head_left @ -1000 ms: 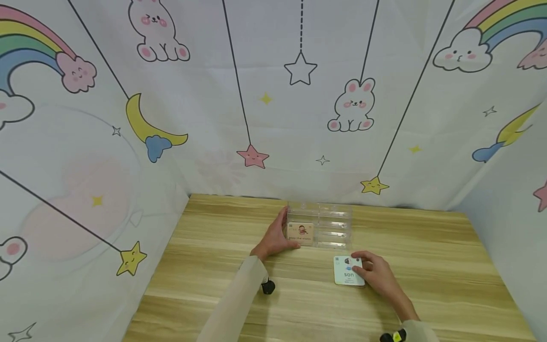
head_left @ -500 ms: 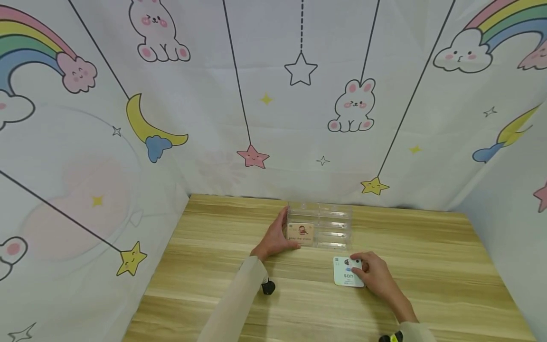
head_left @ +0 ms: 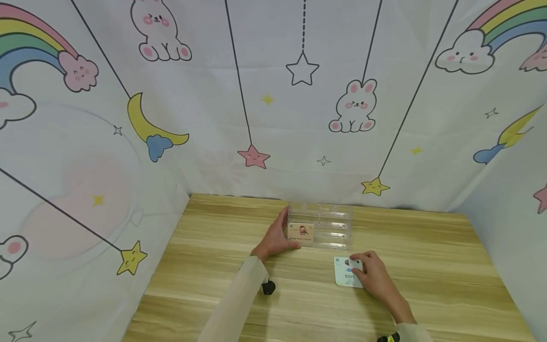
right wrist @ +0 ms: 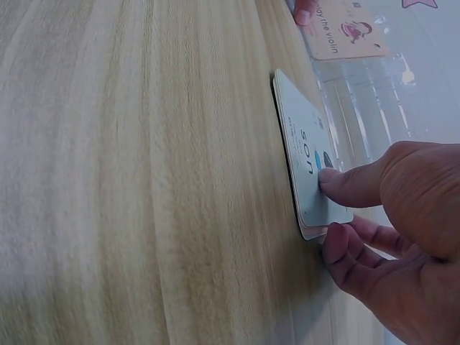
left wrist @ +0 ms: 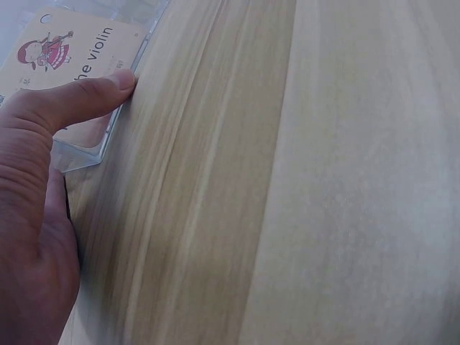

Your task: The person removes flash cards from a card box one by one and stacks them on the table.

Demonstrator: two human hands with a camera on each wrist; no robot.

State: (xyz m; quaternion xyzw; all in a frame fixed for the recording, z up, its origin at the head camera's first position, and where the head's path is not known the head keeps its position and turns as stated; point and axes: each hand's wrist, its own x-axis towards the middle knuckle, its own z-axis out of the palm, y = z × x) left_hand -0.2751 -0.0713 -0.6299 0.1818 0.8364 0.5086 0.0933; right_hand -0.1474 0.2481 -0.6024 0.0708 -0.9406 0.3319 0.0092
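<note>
My left hand (head_left: 275,239) grips the left end of a clear plastic card box (head_left: 334,230), with the thumb along its front edge and the fingers round the far side. In the box's left compartment lies a peach flashcard (head_left: 301,233) reading "play the violin", with a small figure in red. Nearer me and to the right, my right hand (head_left: 378,278) pinches a small stack of pale mint flashcards (head_left: 344,276), the top one reading "son". In the right wrist view its thumb presses on the top card (right wrist: 298,154), while the other fingers curl at the stack's near edge.
The wooden table (head_left: 299,308) carries the box near its back edge. The box's right half shows several ridged slots. Behind and on both sides hang white cloth walls (head_left: 213,118) printed with rabbits, stars and rainbows.
The right hand and the stack of flashcards have shifted very slightly, with the fingers and wrist a little further left. The left hand stays on the card box.
</note>
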